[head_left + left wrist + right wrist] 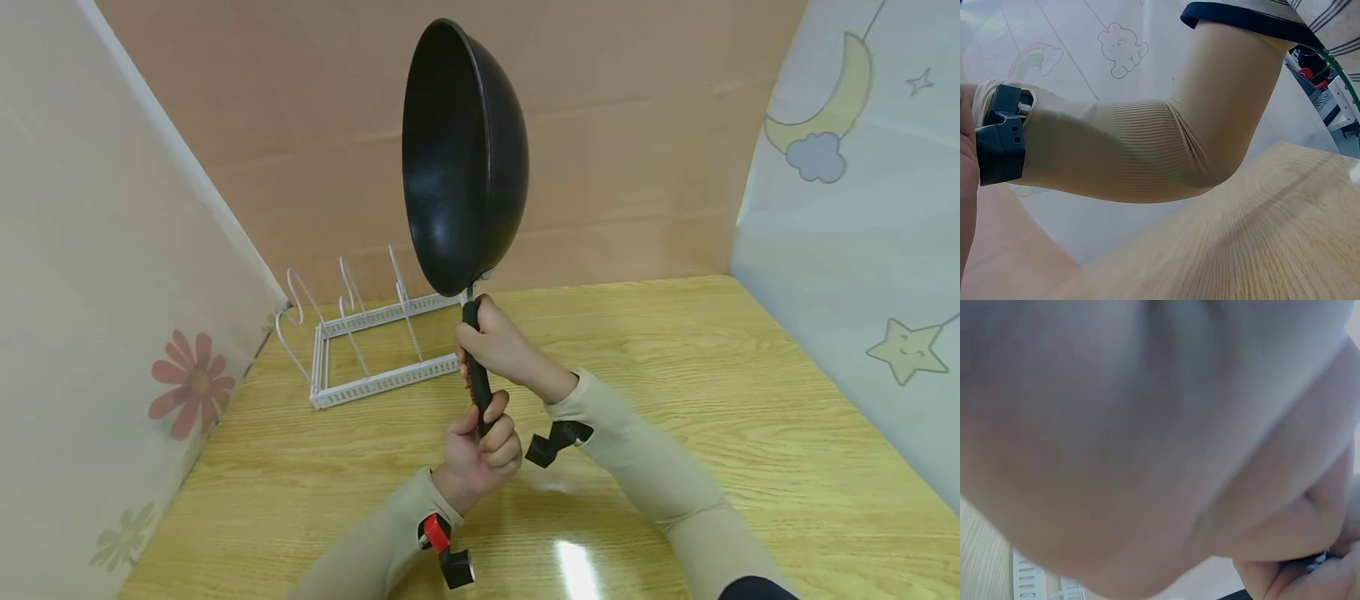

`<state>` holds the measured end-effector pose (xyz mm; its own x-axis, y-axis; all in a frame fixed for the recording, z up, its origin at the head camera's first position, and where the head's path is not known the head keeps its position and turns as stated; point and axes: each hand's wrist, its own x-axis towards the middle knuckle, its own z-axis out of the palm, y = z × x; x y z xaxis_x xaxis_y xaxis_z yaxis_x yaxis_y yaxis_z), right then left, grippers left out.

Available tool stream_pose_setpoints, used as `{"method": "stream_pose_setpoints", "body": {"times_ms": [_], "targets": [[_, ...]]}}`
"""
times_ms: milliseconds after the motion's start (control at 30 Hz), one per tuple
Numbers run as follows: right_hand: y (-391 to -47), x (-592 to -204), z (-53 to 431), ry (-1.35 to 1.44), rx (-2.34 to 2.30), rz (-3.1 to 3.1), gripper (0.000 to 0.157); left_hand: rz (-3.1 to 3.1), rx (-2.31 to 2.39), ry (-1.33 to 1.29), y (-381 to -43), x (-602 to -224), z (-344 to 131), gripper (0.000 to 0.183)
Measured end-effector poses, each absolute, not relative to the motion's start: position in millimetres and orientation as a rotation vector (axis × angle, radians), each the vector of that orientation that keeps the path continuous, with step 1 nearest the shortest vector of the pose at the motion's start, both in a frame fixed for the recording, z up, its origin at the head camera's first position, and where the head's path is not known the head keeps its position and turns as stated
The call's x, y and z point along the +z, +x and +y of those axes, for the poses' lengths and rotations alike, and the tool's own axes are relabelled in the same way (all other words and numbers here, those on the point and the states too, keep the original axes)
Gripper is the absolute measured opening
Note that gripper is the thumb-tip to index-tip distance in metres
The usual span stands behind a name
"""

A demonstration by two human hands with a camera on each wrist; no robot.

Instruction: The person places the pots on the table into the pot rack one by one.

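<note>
A black wok (506,150) is held up in the middle of the head view, bowl uppermost and its open side turned to the left. Its black handle (477,379) points down towards the person. My right hand (506,343) grips the handle's upper part, just below the bowl. Lower down, my left hand (486,450) has its fingers curled round the handle's end. In the right wrist view, the right hand (1147,456) fills most of the picture, blurred. The left wrist view shows mainly a sleeved arm (1085,150), with the left hand (967,187) cut off at the edge.
Behind the hands to the left, a white rack (390,383) with several upright wire dividers stands on the wooden table (675,375). The wok's bowl and the right hand overlap its right end. A brown back wall (637,167) and patterned side walls (847,250) enclose the table.
</note>
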<state>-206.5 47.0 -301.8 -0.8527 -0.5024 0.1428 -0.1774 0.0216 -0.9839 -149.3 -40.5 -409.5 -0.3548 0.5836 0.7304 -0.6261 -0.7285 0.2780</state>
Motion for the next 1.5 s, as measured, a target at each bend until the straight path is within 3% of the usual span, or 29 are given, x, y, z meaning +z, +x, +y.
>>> {"method": "stream_pose_setpoints", "body": {"times_ms": [967,1033,1233,1500], "targets": [[-209.5,-312.0,7.1,-0.811,-1.855,2.017,0.008,-0.252,2.095,1.109,-140.4,-413.1,-66.7,0.023],[-209.8,-312.0,6.0,-0.820,-1.844,2.011,0.013,-0.261,2.095,1.096,-139.4,-412.2,-68.5,0.023],[-211.5,-314.5,3.1,-0.785,-1.836,1.967,0.006,-0.313,2.082,1.069,-138.2,-411.2,-72.8,0.025],[-213.3,-323.6,-5.9,-0.746,-1.911,1.848,0.011,-0.339,2.092,1.058,-135.1,-411.6,-79.3,0.027]]}}
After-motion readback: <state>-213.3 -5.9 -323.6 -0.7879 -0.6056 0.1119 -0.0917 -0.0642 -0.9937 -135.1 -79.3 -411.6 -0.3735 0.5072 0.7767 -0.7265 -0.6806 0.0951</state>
